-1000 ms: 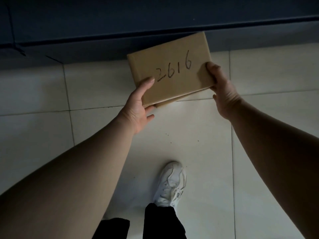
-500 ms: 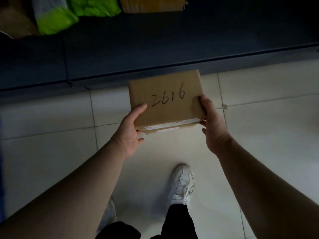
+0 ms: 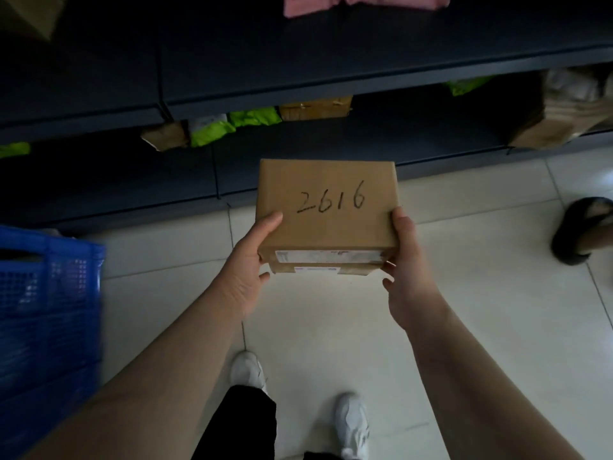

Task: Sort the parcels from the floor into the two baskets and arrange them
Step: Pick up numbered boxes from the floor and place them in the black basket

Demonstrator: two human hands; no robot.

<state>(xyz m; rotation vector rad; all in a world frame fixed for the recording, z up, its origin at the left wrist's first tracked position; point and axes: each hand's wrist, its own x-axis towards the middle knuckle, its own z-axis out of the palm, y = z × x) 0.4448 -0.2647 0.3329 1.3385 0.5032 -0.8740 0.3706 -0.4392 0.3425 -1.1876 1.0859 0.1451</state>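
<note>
Holding a brown box out in front, the person stands on the pale floor beside some dark shelves. The box is up in the air between the two hands. It is not in any basket yet. The number 2616 is written on its top. A blue basket sits on the floor off to the person's left, near but not touching the box. I can see only this one basket.

What could go wrong? I think the box could slip and fall. Each hand grips only a near corner, and the far end sticks out with nothing under it. A fast swing to the basket might tip it forward. It could also land in the wrong basket if the number is read wrong. A black slipper is on the floor at the right, and a step that way might mean a trip.

The left hand holds the near left corner. Its thumb lies flat on top, and its other fingers curl under the box, mostly hidden. The right hand holds the near right corner. Its thumb runs up the side edge, and its fingers tuck under the bottom. Both hands are open just enough to fit the box between thumb and fingers.
</note>
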